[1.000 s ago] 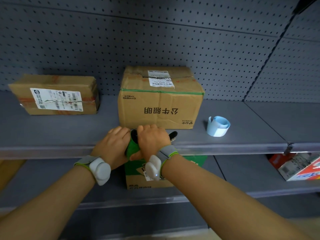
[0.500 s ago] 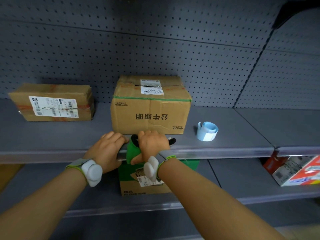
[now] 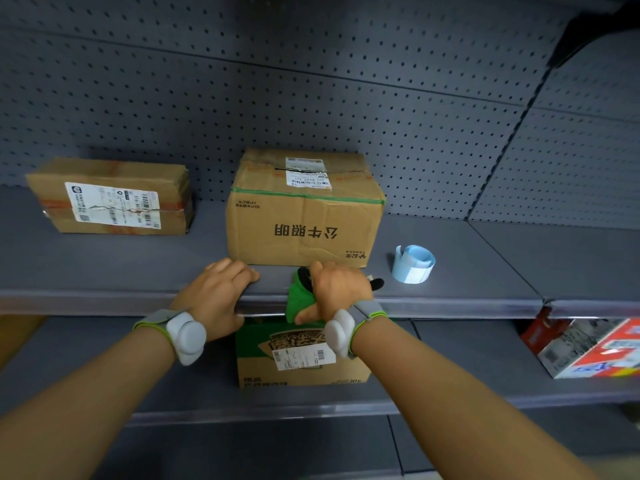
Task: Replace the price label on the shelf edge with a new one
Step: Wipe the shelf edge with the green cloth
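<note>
My left hand [image 3: 216,299] rests flat over the front of the grey shelf edge [image 3: 104,301], fingers on top and thumb curled under the clear label rail. My right hand [image 3: 337,292] is closed on a green and black tool [image 3: 298,301] held against the same shelf edge, in front of the big cardboard box. A curled roll of light blue labels [image 3: 414,265] stands on the shelf to the right of my right hand. I cannot make out any price label on the rail under my hands.
A tall cardboard box [image 3: 304,209] stands on the shelf right behind my hands, and a flat one [image 3: 110,197] at the left. On the lower shelf sit a green-topped carton [image 3: 301,358] and a red and white box [image 3: 595,348].
My left hand has slid left along the shelf edge, away from the green tool. My right hand keeps its grip on the tool. The view has shifted slightly.
</note>
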### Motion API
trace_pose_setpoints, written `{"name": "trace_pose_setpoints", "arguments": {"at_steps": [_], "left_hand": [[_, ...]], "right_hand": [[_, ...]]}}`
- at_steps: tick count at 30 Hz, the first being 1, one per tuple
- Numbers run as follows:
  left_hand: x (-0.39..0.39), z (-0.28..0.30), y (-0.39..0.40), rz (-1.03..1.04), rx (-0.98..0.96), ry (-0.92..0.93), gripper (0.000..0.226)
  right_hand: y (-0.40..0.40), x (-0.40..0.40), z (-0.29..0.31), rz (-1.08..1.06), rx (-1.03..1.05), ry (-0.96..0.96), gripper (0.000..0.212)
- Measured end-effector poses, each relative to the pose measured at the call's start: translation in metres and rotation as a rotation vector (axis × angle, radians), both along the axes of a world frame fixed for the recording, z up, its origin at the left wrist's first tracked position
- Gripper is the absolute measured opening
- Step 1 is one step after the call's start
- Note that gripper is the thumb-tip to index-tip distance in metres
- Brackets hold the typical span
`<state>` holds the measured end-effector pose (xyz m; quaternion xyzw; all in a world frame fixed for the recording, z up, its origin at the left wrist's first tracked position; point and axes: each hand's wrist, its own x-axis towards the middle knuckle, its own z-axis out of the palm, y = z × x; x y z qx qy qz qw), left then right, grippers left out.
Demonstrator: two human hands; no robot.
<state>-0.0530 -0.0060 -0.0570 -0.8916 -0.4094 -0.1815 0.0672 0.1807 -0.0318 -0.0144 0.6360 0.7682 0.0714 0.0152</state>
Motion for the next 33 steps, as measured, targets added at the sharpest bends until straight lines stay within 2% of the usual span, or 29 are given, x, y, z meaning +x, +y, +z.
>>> {"name": "trace_pose_setpoints", "arguments": {"at_steps": [12, 17, 21, 24, 29, 33], "left_hand": [[-0.002, -0.003, 0.001, -0.005, 0.004, -0.032, 0.063], [-0.002, -0.001, 0.003, -0.013, 0.003, -0.027, 0.062], [-0.002, -0.002, 0.001, -0.003, -0.014, -0.010, 0.062], [-0.002, 0.001, 0.002, 0.003, -0.007, -0.001, 0.061], [-0.001, 0.005, 0.002, 0.006, -0.077, -0.003, 0.068], [0.014, 0.029, -0.016, -0.058, -0.113, -0.023, 0.067]], "right_hand": [[0.000, 0.036, 0.001, -0.038, -0.077, -0.007, 0.078], [-0.001, 0.054, 0.001, -0.050, -0.045, 0.030, 0.080], [-0.015, 0.073, -0.003, 0.035, 0.077, 0.232, 0.071], [-0.028, 0.084, -0.004, 0.021, 0.161, 0.406, 0.056], [-0.049, 0.078, 0.009, -0.081, 0.088, 0.999, 0.049], [-0.059, 0.064, 0.025, -0.085, 0.076, 1.299, 0.035]]}}
